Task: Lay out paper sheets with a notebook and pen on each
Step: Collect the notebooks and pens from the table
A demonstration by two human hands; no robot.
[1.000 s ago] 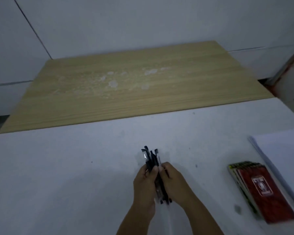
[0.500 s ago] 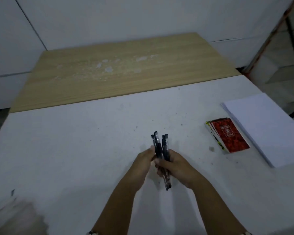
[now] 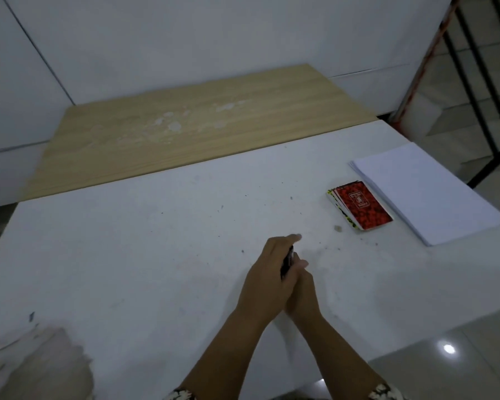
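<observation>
My left hand (image 3: 267, 272) and my right hand (image 3: 302, 287) are pressed together over the white table (image 3: 156, 255), closed around a bundle of dark pens (image 3: 287, 262). Only a short dark strip of the pens shows between the palms. To the right lies a small stack of red-covered notebooks (image 3: 360, 209). Beside it, at the table's right edge, sits a stack of white paper sheets (image 3: 425, 194).
A bare wooden table (image 3: 191, 131) adjoins the white one at the back, against a white wall. A black railing (image 3: 479, 82) stands at the far right. Worn patches mark the table's near left corner (image 3: 41, 365). Tiled floor shows at bottom right.
My hands have closed over the pens, hiding the tips that stuck up before. The view has shifted so the notebooks and paper sit further up and right.
</observation>
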